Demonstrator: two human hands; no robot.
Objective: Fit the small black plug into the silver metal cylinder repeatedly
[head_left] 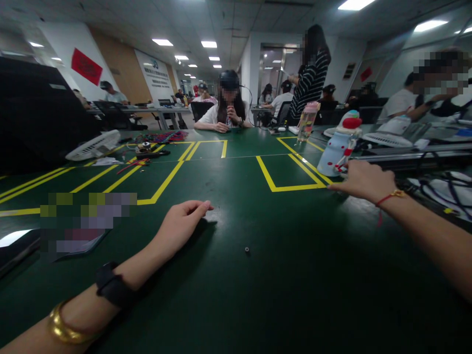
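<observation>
My left hand (184, 221) hovers low over the green table (295, 290), thumb and fingers pressed together in a pinch. Whatever may be between the fingertips is too small to make out. At the right, my right hand (368, 179) reaches beside a light-blue bottle (332, 152) with red dots and a red-topped lid. Its thumb stretches out to the left, apart from the forefinger; the other fingers are mostly hidden behind the hand. Whether it touches the bottle I cannot tell. A small grey metal ring-like piece (247, 250) lies on the table between my arms.
Yellow tape (295, 188) marks areas on the table. A phone-like flat item (84, 243) lies left. Coiled wires (169, 136) and a white fan-like device (94, 146) are farther back. A pink-lidded bottle (308, 123) and black cables (446, 189) stand right. A person (226, 105) sits opposite.
</observation>
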